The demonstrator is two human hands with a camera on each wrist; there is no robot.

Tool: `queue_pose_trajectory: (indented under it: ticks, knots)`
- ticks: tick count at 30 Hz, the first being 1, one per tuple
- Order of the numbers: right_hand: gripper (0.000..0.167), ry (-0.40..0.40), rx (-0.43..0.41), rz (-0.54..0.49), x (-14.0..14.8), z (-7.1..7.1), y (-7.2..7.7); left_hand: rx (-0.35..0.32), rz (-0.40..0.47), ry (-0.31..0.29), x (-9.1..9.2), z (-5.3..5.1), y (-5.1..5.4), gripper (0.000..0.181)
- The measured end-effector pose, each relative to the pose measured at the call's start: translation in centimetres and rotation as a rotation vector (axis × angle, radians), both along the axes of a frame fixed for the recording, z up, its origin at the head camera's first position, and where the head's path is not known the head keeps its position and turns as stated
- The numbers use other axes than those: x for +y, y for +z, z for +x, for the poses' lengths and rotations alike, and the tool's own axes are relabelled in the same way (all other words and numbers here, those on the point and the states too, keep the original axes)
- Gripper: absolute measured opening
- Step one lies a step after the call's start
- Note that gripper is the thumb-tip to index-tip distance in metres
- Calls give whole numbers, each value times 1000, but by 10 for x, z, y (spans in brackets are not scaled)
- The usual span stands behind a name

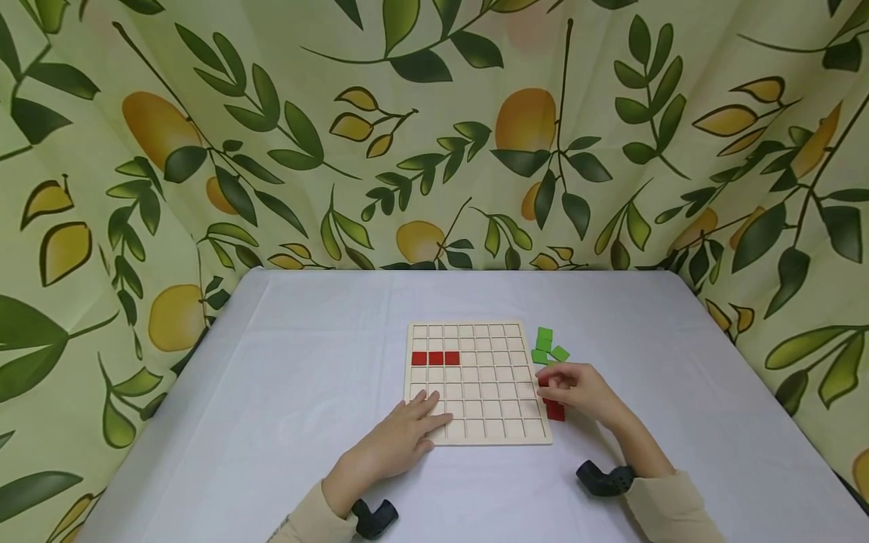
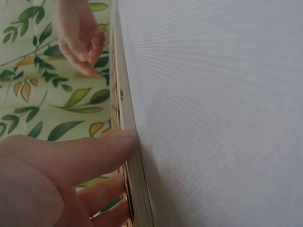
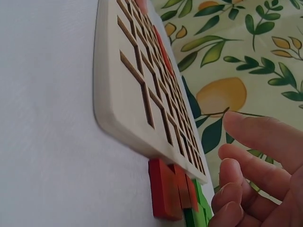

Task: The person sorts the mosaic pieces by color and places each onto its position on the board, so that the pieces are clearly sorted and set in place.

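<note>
A pale wooden grid board [image 1: 485,436] lies on the white cloth, with three red tiles [image 1: 436,358] side by side in one row at its left. My left hand [image 1: 397,440] rests on the board's lower left part, fingers spread; in the left wrist view its thumb [image 2: 111,146] touches the board's edge. Above the red tiles [image 1: 555,412] beside the board's right edge is my right hand [image 1: 584,390], its fingers bent. In the right wrist view the fingers [image 3: 265,137] are loosely curled with no tile visible between them, near the red tiles [image 3: 165,191].
Several green tiles [image 1: 545,338] lie beyond my right hand, by the board's upper right edge. The white-covered table [image 1: 305,339] extends around the board. A leaf and fruit patterned curtain [image 1: 434,151] hangs behind and at the sides. Each wrist wears a black device [image 1: 604,480].
</note>
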State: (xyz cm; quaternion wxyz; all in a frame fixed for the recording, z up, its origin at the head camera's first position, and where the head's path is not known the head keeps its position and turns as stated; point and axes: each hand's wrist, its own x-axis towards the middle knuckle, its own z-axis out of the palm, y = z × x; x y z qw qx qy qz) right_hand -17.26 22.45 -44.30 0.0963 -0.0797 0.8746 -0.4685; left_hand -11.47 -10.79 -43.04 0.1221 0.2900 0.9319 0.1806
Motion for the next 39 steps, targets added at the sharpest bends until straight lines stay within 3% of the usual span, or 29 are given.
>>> queue_pose_trajectory:
  ticks: [18, 28, 39]
  knots:
    - [34, 44, -74, 67, 22, 9, -2, -14, 5, 6, -1, 1, -1, 45]
    - [31, 178, -28, 54, 32, 9, -8, -26, -6, 14, -1, 0, 0, 45]
    - [29, 197, -18, 79, 37, 10, -11, -21, -8, 12, 0, 0, -2, 45]
